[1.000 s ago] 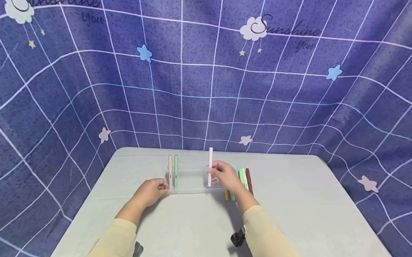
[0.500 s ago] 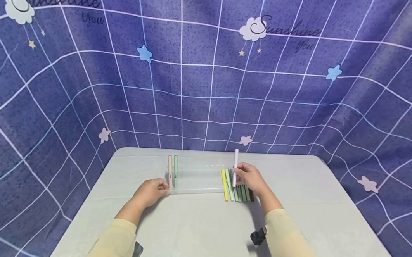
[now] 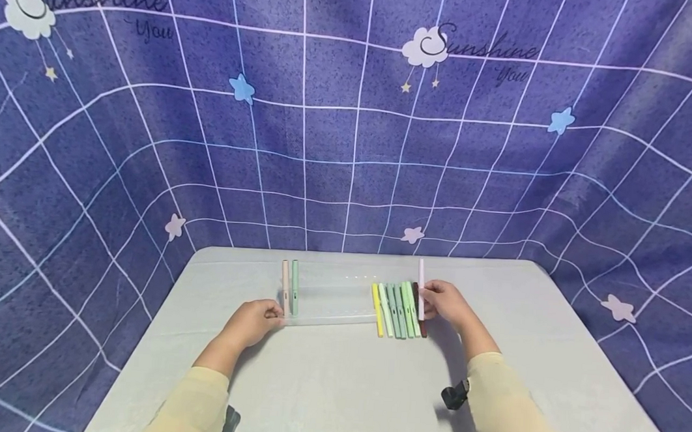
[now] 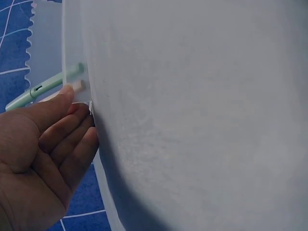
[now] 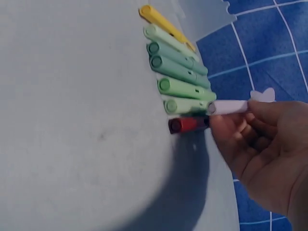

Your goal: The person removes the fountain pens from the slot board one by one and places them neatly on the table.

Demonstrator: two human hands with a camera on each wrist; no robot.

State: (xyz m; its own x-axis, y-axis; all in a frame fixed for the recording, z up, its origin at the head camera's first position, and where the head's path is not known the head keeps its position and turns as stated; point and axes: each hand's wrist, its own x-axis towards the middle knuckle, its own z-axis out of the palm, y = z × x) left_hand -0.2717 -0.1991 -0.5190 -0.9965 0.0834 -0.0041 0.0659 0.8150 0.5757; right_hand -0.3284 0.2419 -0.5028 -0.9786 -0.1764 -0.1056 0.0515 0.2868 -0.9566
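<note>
Jutting upright from the right hand (image 3: pixel 448 303), a pale pink pen (image 3: pixel 421 272) is clamped between thumb and fingers near mid-length; whether the dark red pen (image 5: pixel 184 125) just beside it is touched cannot be told. To that hand's left, five green pens (image 5: pixel 180 70) and a yellow pen (image 3: pixel 377 311) are lined up on the pale tabletop (image 3: pixel 325 384). The clear tray (image 3: pixel 331 320) is pinched at its corner by the left hand (image 3: pixel 252 322), beside which a peach pen (image 3: pixel 286 279) and a mint pen (image 3: pixel 295 282) are held in the tray. By its looks, the pink pen would be found light, stiff and smooth, apt to roll, and best grasped mid-barrel. The tray, seemingly thin plastic with a scalloped edge, is judged light, easily nudged and best held by its rim.
</note>
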